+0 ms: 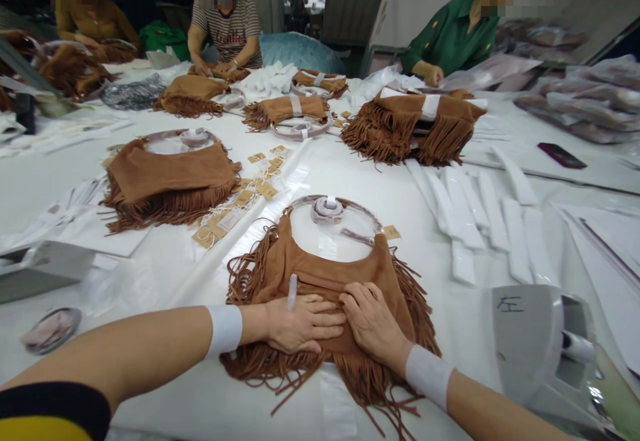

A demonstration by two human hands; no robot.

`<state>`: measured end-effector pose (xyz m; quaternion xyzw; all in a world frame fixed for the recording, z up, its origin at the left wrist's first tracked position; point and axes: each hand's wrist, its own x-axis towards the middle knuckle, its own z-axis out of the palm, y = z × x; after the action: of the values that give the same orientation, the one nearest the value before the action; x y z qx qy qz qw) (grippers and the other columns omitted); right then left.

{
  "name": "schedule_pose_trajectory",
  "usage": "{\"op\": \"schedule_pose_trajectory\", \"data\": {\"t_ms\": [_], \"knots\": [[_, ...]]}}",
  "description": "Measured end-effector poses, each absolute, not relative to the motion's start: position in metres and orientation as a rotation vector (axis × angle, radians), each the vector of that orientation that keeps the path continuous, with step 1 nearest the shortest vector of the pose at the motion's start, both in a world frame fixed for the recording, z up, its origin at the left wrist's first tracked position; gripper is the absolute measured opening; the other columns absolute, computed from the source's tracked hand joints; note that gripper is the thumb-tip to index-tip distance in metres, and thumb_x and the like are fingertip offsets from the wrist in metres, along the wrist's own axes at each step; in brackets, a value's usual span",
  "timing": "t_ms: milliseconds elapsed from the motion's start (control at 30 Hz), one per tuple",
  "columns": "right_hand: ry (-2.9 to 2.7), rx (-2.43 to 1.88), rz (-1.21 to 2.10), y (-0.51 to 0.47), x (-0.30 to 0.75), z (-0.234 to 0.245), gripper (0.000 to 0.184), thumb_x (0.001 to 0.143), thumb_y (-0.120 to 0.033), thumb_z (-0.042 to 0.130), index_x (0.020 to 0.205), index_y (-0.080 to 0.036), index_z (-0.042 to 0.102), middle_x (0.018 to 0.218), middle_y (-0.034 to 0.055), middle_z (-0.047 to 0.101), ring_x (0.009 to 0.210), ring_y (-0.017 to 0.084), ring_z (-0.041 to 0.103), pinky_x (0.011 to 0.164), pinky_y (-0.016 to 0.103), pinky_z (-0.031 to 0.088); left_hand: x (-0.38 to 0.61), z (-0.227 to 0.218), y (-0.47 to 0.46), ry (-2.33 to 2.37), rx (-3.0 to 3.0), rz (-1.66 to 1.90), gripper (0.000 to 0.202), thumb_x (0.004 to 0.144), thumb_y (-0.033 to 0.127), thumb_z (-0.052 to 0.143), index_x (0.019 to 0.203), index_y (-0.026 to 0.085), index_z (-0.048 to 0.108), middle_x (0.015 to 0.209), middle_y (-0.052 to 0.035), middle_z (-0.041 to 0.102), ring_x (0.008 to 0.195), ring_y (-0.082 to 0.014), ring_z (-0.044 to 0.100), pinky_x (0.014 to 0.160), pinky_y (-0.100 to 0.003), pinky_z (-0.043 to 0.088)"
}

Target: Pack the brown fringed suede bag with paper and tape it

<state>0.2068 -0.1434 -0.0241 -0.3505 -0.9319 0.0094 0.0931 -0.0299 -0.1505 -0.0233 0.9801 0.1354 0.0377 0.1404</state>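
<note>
**Both hands flat on a fringed suede bag**

The left hand (300,324) and right hand (373,321) lie side by side, fingers spread and grasping nothing, pressed flat on the brown fringed bag (325,274) directly beneath them on the white worktop (410,188). A small white strip (292,292) stands between the left fingers. Beyond lie paper tags (235,208), further fringed bags (170,181), and co-workers' hands.

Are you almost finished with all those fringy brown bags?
Not yet. Several fringed bags already lie stacked on the table. The left hand and right hand press flat on one brown bag. Loose tags and white strips remain unused.
</note>
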Motion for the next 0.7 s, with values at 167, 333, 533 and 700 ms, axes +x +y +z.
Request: {"op": "schedule_pose_trajectory", "data": {"t_ms": [167,333,533,700], "knots": [[-2.682,-1.081,0.22,-0.138,0.209,-0.027,0.031,0.086,-0.009,0.045,0.114,-0.014,0.057,0.113,0.0121,0.057,0.108,0.025,0.046,0.102,0.044,0.028,-0.029,-0.025,-0.143,0.403,2.769,0.148,0.048,0.097,0.037,0.035,0.139,0.016,0.042,0.149,-0.0089,0.04,0.137,-0.0246,0.033,0.112,-0.043,0.03],[-2.637,-1.097,0.339,-0.136,0.214,-0.035,0.036,0.082,-0.01,0.049,0.117,-0.017,0.058,0.114,0.0114,0.056,0.109,0.027,0.044,0.103,0.046,0.025,-0.028,-0.025,-0.143,0.396,2.771,0.182,0.049,0.097,0.037,0.032,0.141,0.016,0.039,0.149,-0.0049,0.04,0.137,-0.024,0.033,0.113,-0.042,0.03],[-2.63,-1.143,0.417,-0.134,0.213,-0.035,0.038,0.081,-0.01,0.05,0.117,-0.019,0.058,0.116,0.0097,0.056,0.113,0.027,0.042,0.104,0.046,0.024,-0.027,-0.028,-0.143,0.427,2.824,0.222,0.047,0.096,0.036,0.033,0.139,0.017,0.041,0.147,-0.0046,0.043,0.134,-0.0249,0.036,0.111,-0.042,0.032],[-2.628,-1.162,0.388,-0.138,0.212,-0.027,0.04,0.083,-0.007,0.044,0.119,-0.02,0.057,0.117,0.0094,0.055,0.111,0.026,0.042,0.104,0.047,0.026,-0.025,-0.014,-0.146,0.438,2.872,0.189,0.045,0.095,0.035,0.035,0.137,0.018,0.043,0.146,-0.0047,0.044,0.132,-0.0241,0.041,0.109,-0.04,0.035]]}}
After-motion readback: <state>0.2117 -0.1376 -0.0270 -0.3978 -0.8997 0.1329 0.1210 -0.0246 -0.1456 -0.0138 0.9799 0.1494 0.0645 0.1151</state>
